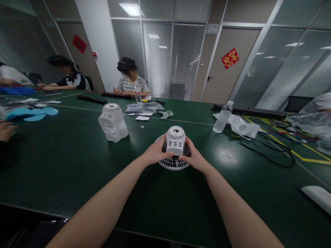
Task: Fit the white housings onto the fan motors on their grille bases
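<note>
Between my two hands is a white fan motor housing [174, 142] with vent slots and a round hole on top. It sits over a round white fan grille [173, 168] lying flat on the green table. My left hand [157, 151] wraps the housing's left side, thumb at its lower front edge. From the right, my right hand [191, 155] grips the other side in the same way. A small dark part [176, 158] shows between the thumbs. Fingers behind the housing are partly hidden.
White housings [113, 122] stand to the left, seemingly stacked. Blue fan blades [34, 113] lie farther left, near another person's hand [7, 131]. A water bottle [223, 117], plastic bag [243, 125] and black cables [269, 151] are on the right. People sit across the table.
</note>
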`<action>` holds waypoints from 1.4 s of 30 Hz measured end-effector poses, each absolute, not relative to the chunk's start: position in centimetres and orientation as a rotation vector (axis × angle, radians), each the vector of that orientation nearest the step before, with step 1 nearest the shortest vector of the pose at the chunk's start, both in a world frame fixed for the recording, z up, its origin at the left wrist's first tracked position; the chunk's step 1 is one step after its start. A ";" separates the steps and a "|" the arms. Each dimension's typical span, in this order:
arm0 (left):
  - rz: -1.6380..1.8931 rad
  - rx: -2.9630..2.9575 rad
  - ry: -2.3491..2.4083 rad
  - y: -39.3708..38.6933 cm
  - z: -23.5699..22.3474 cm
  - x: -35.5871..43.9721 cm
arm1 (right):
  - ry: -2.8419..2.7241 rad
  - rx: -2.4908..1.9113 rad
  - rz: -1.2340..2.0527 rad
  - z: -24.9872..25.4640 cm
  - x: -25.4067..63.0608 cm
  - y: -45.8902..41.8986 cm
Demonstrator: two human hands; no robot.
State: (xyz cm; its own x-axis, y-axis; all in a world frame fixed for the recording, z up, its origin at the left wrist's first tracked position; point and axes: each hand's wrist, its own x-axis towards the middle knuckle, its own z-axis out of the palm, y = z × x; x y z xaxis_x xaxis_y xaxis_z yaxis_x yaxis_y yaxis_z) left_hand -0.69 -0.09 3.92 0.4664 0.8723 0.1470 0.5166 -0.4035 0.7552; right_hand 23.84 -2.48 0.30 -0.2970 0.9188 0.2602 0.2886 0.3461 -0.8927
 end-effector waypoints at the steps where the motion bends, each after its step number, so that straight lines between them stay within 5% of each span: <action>1: 0.709 2.077 1.149 -0.2 4.0 -0.7 | -1.779 -1.066 0.966 0.2 23.8 -2.4; 27: 0.641 2.125 1.227 0.1 3.8 -0.8 | -1.789 -1.225 0.707 -0.1 22.6 -2.2; 42: 0.648 2.138 1.213 0.1 3.8 -1.0 | -1.701 -1.140 0.869 -0.3 23.0 -1.9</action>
